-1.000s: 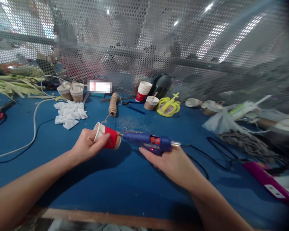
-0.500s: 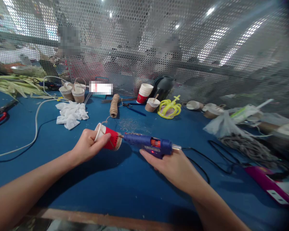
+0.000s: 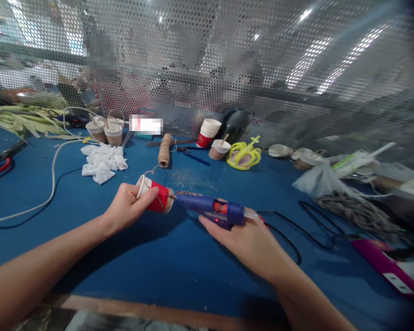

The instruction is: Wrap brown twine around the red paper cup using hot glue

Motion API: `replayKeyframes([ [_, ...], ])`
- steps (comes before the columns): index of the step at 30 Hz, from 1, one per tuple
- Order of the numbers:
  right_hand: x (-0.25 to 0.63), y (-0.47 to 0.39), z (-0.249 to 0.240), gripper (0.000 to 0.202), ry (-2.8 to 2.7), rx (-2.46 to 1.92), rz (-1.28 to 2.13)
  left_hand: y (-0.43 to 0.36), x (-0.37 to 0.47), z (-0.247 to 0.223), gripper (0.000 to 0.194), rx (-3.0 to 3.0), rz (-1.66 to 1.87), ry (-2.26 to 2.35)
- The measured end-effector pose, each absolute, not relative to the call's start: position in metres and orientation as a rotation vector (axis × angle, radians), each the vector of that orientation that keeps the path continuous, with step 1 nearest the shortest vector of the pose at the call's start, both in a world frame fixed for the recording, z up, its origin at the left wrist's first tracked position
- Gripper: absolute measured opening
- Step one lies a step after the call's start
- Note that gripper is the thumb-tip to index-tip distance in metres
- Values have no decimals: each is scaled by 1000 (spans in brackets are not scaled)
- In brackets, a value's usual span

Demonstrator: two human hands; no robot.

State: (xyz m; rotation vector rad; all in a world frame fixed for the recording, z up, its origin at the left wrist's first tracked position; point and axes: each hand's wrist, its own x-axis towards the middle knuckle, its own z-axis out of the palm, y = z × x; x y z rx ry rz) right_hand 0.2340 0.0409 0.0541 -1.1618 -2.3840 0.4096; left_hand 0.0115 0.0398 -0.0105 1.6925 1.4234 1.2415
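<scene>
My left hand (image 3: 129, 204) grips a red and white paper cup (image 3: 160, 200) on its side, mouth toward the left. Twine is wound around the cup's base end. A strand of it runs from the cup up to a spool of twine (image 3: 164, 151) lying behind. My right hand (image 3: 239, 234) is wrapped around a blue hot glue gun (image 3: 200, 203), with a small red light lit on its body and a clear glue stick out of the rear. The gun's nozzle meets the twine-wrapped end of the cup, or is very close to it.
White crumpled gloves (image 3: 103, 163), blue-handled pliers (image 3: 195, 155), stacked paper cups (image 3: 209, 132) and a yellow crown-shaped piece (image 3: 243, 156) lie behind. Red-handled scissors (image 3: 2, 163) are at left. A black cord (image 3: 286, 223) and a magenta power strip (image 3: 382, 262) sit at right.
The glue gun and the cup have shifted only slightly, the gun a little to the left. Both hands keep their hold, and the nozzle stays at the cup's base end.
</scene>
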Motion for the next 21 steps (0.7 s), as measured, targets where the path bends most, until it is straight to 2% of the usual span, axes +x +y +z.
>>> replayKeyframes([
  [21,230,36,46,9,-2237,-1115,659,42,14,-11,38,1469,1343,1363],
])
